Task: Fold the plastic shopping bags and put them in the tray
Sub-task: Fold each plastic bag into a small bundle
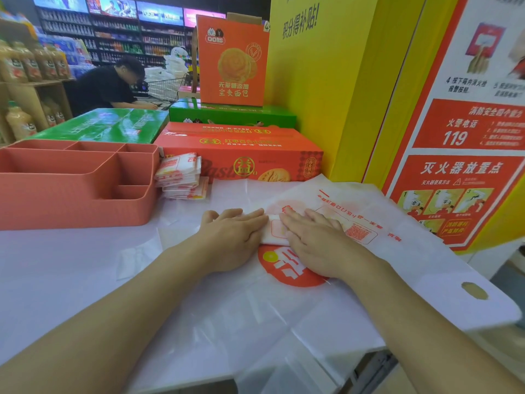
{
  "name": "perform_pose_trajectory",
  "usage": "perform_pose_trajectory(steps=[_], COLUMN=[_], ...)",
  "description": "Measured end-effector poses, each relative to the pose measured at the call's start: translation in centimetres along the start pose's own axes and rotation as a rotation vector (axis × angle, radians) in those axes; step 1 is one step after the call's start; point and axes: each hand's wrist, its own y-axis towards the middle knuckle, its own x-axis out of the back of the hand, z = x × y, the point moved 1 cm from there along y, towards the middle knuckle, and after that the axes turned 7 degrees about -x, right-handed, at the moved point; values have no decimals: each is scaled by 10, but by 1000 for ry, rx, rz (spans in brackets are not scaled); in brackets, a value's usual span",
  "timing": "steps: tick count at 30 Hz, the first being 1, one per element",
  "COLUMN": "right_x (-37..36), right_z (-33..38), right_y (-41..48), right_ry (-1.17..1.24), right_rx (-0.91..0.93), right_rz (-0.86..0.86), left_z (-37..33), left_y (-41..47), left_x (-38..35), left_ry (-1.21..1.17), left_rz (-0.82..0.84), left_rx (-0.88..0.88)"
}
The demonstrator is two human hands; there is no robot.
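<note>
Left hand (233, 239) and right hand (317, 245) (fingers straight) press the bag (275, 236).

White counter (51, 260): tray (71, 200), bags (284, 322), boxes (241, 155).

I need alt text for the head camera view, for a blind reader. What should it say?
The left hand and right hand press flat on a partly folded plastic bag lying on flat unfolded bags. A pink compartment tray stands at left, with a stack of folded bags beside it.
</note>
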Motion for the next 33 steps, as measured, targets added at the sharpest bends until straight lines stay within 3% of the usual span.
perform_pose_trajectory(steps=[10,20,27,31,33], right_x=[1,10,7,7,7], right_z=[-3,5,-3,-7,-5], right_y=[6,-16,-3,-2,-3], right_ry=[-107,149,227,270,297], right_rx=[2,50,157,122,135], right_rz=[133,-10,-251,-391,-448], left_z=[2,10,12,9,4], left_y=[3,-8,-6,-8,-13], left_x=[2,6,9,20,28], left_ry=[53,-63,-124,-275,-540], left_rz=[85,-113,-251,-509,-489], left_rx=[12,-61,-132,26,114])
